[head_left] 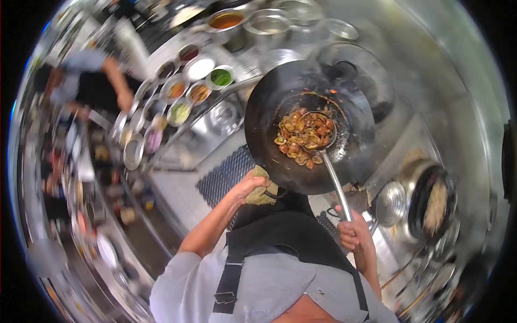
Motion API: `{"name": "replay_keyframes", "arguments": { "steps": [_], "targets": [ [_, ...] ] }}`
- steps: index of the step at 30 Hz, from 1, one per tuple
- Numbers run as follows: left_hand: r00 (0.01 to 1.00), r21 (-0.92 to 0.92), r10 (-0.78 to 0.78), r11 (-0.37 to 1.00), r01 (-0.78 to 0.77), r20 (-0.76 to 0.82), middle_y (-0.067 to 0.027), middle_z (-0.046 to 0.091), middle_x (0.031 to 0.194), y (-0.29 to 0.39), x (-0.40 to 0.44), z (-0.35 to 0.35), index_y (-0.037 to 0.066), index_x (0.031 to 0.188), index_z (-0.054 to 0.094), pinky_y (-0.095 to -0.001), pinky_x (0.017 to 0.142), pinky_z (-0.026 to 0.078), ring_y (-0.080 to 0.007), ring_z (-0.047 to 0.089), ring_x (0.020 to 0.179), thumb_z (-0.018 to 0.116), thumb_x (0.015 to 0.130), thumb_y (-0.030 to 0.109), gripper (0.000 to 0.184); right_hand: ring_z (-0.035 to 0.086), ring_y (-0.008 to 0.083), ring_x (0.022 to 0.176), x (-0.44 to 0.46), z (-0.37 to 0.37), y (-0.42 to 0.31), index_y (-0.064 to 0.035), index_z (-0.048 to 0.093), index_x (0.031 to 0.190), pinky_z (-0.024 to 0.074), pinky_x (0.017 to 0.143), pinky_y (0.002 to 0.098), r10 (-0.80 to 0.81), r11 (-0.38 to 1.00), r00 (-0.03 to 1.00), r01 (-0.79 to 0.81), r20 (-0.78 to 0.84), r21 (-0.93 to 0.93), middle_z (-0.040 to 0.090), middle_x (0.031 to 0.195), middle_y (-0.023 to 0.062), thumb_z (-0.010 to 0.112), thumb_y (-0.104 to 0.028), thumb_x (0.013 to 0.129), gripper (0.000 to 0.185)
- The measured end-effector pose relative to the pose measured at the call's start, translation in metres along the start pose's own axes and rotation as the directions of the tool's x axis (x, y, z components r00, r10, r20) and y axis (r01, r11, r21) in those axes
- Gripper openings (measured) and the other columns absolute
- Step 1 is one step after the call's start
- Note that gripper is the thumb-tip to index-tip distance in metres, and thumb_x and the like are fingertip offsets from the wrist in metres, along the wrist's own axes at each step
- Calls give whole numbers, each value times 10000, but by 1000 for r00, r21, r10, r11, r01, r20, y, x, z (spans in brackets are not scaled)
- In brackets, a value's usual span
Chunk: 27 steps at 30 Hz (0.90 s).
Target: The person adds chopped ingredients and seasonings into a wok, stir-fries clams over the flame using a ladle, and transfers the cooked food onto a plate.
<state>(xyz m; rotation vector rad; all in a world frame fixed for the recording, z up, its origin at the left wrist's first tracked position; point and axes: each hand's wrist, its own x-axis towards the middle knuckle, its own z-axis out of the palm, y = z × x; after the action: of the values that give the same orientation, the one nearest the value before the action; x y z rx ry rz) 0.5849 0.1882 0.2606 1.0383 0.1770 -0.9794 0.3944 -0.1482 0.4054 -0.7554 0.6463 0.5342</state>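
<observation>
A large black wok (258, 124) is in front of me, with cooked clams (299, 126) in brown sauce gathered near its middle. My left hand (252, 185) is closed around a folded greenish cloth (262, 188) at the wok's near left handle. My right hand (353, 230) grips the long metal handle of a ladle (335, 180). The ladle's round bowl lies inside the wok among the clams, which partly cover it.
Several bowls of ingredients, among them chopped greens (221, 77), stand on the left counter. A pot of orange-red liquid (226, 20) is at the back. At right are a perforated strainer (390, 203) and a dark round vessel (431, 202). Another person (89, 81) works at far left.
</observation>
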Motion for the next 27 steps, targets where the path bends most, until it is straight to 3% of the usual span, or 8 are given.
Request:
{"name": "replay_keyframes", "arguments": {
  "steps": [1,6,10,16,17,18,21,27],
  "targets": [
    [999,4,25,1000,-25,-32,-97,681,1091,-21,-25,-2,2,1304,570,-349,833,582,-207,687,961,623,803,8,504,311,37,374,-11,-2,3,-102,425,1474,303,327,238,26,998,999,-24,34,-57,382,643,-16,535,-76,948,537],
    [957,-184,146,963,-195,-252,-20,644,922,-95,-157,3,20,1174,596,-277,701,529,-96,617,824,670,784,-4,398,294,42,354,-39,28,21,-87,442,1438,285,312,236,226,938,969,-190,98,-289,358,607,-19,552,-67,915,535],
    [899,-248,198,918,-310,-391,-19,641,938,-149,-249,-7,20,1206,581,-272,691,522,-101,621,814,657,780,6,433,287,41,350,-32,61,42,-84,446,1435,272,305,229,391,841,907,-283,158,-462,358,616,-21,529,-56,905,537],
    [718,-306,210,799,-517,-663,-50,651,961,-235,-377,-3,11,1255,571,-298,747,548,-136,645,851,678,781,69,489,299,26,372,-34,171,89,-82,448,1435,280,318,216,586,581,806,-347,82,-737,368,631,-27,533,-63,906,536],
    [679,-316,200,769,-555,-707,-57,656,967,-243,-398,-3,9,1258,570,-300,758,552,-143,650,858,679,781,80,494,299,25,374,-26,192,100,-81,450,1434,280,319,216,628,549,773,-357,91,-756,369,631,-28,532,-61,905,536],
    [640,-338,175,730,-594,-748,-59,652,937,-252,-412,-5,11,1131,610,-324,716,564,-168,653,814,657,771,46,365,300,23,375,-14,209,111,-80,451,1432,280,319,216,666,521,739,-363,102,-772,370,631,-28,532,-60,904,535],
    [490,-309,153,608,-732,-858,-70,662,952,-288,-444,-22,7,1145,607,-334,731,575,-180,668,841,667,771,55,382,302,16,382,20,269,151,-74,466,1424,284,320,209,737,445,667,-362,105,-819,370,629,-33,530,-52,899,529],
    [304,-264,38,399,-878,-952,-100,658,1020,-313,-514,-50,-9,1211,577,-371,760,602,-211,694,870,633,784,12,431,320,12,385,70,388,237,-65,479,1425,298,316,206,843,322,529,-348,99,-880,385,642,-32,526,-40,902,526]
  ]
}}
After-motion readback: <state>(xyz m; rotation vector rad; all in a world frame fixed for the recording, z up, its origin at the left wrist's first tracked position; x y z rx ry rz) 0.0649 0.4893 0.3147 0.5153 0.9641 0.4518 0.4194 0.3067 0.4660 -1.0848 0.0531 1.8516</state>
